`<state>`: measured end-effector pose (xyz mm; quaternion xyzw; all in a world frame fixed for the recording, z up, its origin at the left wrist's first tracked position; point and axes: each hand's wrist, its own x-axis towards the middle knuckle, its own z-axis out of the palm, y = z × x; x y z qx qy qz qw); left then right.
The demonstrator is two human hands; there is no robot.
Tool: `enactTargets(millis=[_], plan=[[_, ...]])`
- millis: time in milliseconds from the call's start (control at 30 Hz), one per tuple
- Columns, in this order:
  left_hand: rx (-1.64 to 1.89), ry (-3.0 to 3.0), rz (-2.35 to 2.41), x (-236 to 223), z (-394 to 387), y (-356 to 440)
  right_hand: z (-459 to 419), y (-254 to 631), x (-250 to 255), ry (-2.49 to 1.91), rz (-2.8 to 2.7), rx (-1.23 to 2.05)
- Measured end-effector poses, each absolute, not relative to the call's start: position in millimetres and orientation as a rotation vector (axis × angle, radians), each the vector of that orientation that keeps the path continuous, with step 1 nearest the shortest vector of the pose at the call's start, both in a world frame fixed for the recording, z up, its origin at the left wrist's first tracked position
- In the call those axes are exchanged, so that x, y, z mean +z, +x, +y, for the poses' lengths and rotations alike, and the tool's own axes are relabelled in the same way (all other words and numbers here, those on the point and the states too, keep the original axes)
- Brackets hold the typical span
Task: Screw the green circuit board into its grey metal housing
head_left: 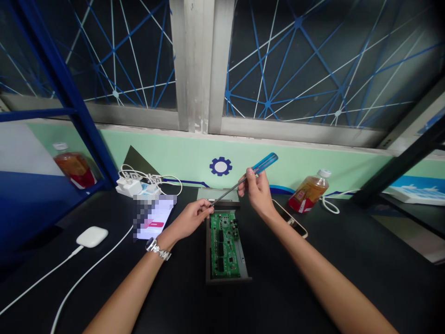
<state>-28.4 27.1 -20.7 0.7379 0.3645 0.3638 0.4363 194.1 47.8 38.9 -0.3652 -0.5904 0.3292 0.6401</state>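
A screwdriver (229, 191) with a clear blue handle slants over the far end of a green circuit board (224, 246). My right hand (256, 190) pinches it near where handle and shaft meet, handle pointing up and to the right. With fingers pinched together, my left hand (194, 215) is at the shaft's tip; whether a small part sits between them is hidden. The board lies in a grey metal housing (245, 266) on the black table. Just behind it, partly under the screwdriver, lies a flat grey metal panel (222, 197).
A lit phone (156, 218) and a white earbud case (92, 236) with cables lie left. Behind them sits a power strip (139, 188). Another phone (292, 220) and a drink bottle (309, 190) are right. A window and wall border the black table (285, 297).
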Motion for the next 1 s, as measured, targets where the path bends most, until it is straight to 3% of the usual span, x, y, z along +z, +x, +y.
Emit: enactTargets(millis=[1000], plan=[[0.98, 1.881, 1.025, -19.2, 26.7, -28.3, 43.7, 194.7, 36.1, -0.893, -1.384, 0.655]])
